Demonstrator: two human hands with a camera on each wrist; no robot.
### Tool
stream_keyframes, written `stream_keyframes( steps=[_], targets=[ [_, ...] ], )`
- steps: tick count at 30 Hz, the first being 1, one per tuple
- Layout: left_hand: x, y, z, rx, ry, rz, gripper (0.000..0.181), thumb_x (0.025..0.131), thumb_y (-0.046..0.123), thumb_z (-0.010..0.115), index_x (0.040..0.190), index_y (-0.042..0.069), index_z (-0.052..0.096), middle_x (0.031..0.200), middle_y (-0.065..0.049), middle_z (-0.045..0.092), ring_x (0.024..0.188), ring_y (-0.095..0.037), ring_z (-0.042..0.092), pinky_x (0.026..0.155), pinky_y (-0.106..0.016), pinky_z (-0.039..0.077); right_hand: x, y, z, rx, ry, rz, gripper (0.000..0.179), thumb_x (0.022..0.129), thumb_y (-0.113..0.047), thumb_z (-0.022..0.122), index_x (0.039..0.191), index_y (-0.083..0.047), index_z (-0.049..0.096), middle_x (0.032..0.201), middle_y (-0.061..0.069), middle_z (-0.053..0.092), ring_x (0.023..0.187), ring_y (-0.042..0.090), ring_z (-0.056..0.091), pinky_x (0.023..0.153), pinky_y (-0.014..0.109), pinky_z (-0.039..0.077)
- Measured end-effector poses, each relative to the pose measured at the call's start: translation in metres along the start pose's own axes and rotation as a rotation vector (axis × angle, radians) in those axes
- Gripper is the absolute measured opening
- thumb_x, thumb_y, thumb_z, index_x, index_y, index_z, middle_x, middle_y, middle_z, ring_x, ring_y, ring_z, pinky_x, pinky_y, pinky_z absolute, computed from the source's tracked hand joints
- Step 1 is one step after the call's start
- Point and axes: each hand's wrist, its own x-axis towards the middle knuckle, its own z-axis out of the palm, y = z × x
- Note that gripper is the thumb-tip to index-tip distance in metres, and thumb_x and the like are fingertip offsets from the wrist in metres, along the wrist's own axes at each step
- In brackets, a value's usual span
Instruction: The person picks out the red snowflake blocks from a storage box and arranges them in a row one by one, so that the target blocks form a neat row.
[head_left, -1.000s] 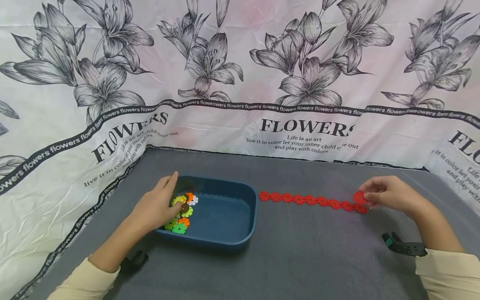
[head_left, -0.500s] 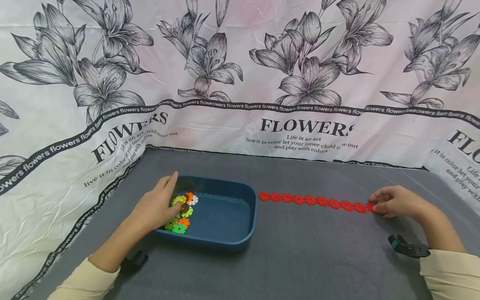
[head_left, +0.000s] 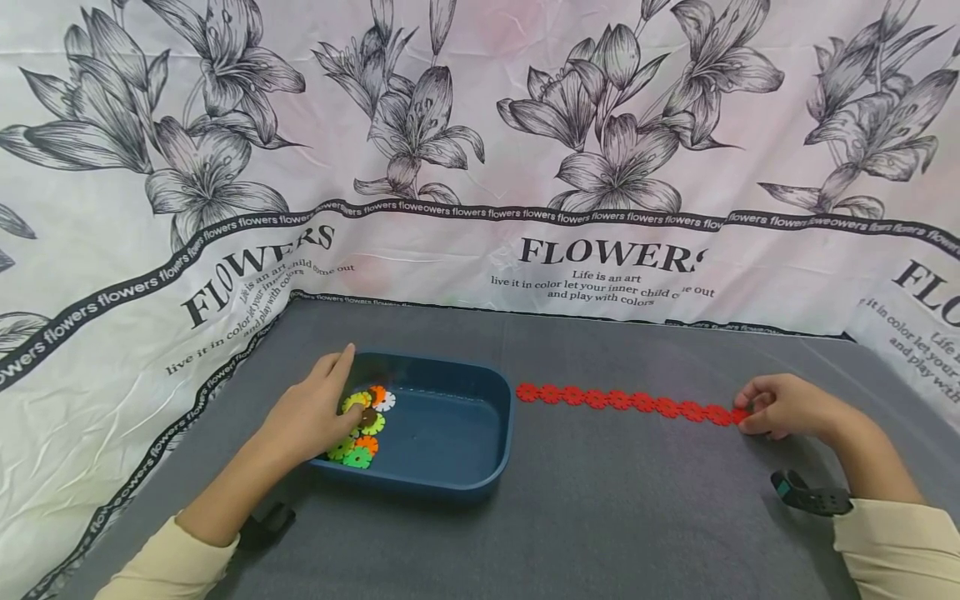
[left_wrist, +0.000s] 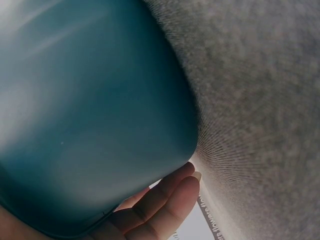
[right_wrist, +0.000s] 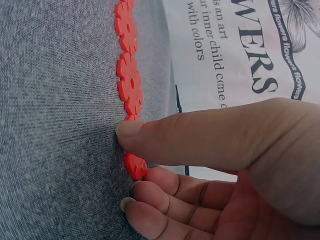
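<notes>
My left hand (head_left: 311, 412) holds the left end of a dark blue plastic bin (head_left: 442, 442), thumb over the rim and fingers outside. In the left wrist view, fingers (left_wrist: 172, 202) lie against the outer wall of the bin (left_wrist: 100, 110). Several notched flower-shaped plastic discs (head_left: 360, 457), green, yellow, orange, white and brown, lie at the bin's left side. A row of red flower discs (head_left: 619, 401) runs rightward from the bin. At its right end my right hand (head_left: 795, 407) pinches the last red disc (right_wrist: 135, 166), partly hidden by the thumb.
A grey cloth (head_left: 600, 517) covers the table. Behind and beside it hangs a white flower-printed curtain (head_left: 450, 258). Each wrist wears a black band, such as the right wristband (head_left: 810, 496).
My right hand has brought a red disc from above the row's end down to the table on the right, then slightly left against the row. The left hand stays put.
</notes>
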Motion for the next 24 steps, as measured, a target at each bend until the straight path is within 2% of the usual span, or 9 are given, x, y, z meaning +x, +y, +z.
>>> stream_keyframes(
  steps=[11,20,24],
  targets=[
    [0.0011,0.0029,-0.0004,-0.003,-0.008,0.010,0.084,0.092,0.019,0.067,0.157,-0.005,0.020,0.151,-0.030,0.033,0.059,-0.019,0.051,0.066,-0.045,0.051,-0.0047,0.0017,0.0010,0.007,0.007,0.007,0.029,0.086,-0.010,0.075,0.106,0.007,0.060,0.078,0.004,0.055,0.072,0.018,0.053,0.065,0.037,0.052],
    [0.0040,0.0033,0.0019,0.005,0.015,0.023,0.083,0.092,0.019,0.067,0.157,-0.005,0.022,0.150,-0.030,0.034,0.063,-0.021,0.054,0.069,-0.048,0.052,-0.0067,0.0018,-0.0006,0.002,0.014,0.013,0.028,0.087,-0.011,0.074,0.105,0.007,0.061,0.076,0.004,0.055,0.072,0.019,0.053,0.064,0.037,0.053],
    [0.0041,0.0020,0.0026,-0.007,0.009,0.024,0.084,0.092,0.019,0.067,0.157,-0.004,0.020,0.151,-0.029,0.033,0.057,-0.020,0.050,0.060,-0.042,0.048,-0.0081,0.0005,-0.0004,-0.007,0.010,0.015,0.029,0.087,-0.012,0.074,0.106,0.005,0.061,0.076,0.003,0.054,0.071,0.018,0.052,0.062,0.035,0.052]
  ],
)
